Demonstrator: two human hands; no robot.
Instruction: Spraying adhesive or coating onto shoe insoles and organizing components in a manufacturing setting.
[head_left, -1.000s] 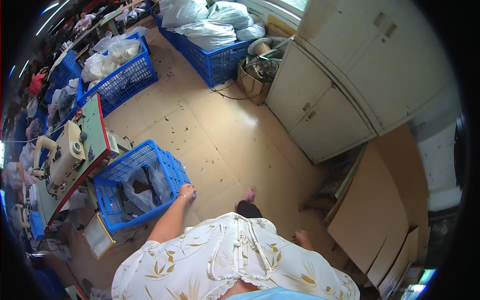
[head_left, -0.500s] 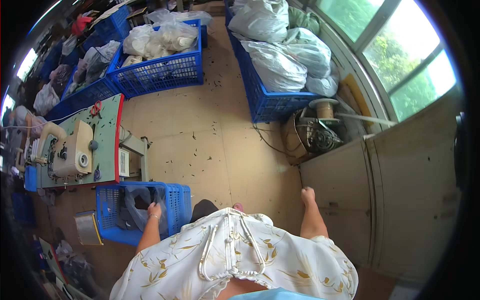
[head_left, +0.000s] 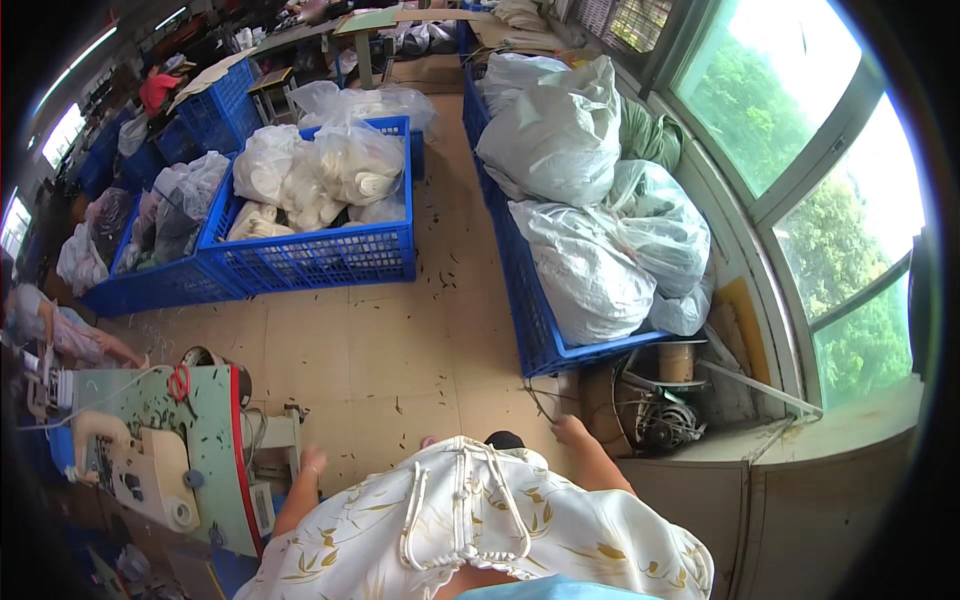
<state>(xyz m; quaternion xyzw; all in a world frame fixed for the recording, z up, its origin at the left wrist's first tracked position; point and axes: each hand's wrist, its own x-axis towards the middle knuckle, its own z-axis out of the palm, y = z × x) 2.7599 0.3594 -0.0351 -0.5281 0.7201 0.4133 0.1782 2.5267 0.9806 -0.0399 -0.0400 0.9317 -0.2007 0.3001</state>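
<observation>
My left hand hangs low beside the green sewing table, close to its red edge and a pale metal bracket. It is small and smeared, so its fingers cannot be made out. On the right, my right hand is held out with its fingers curled in and nothing visible in them. Just past it a dark cable lies on the floor, near the corner of a long blue crate. A cream sewing machine and red-handled scissors rest on the table.
Ahead, a blue crate holds clear bags of pale pieces. White sacks fill the long crate by the windows. A cable spool stands by a low cabinet. Dark scraps litter the tiled floor. Another person is at far left.
I have moved forward, with the crates ahead now nearer. My left hand has left the blue basket and its plastic bag. The right hand has come near the long crate's corner.
</observation>
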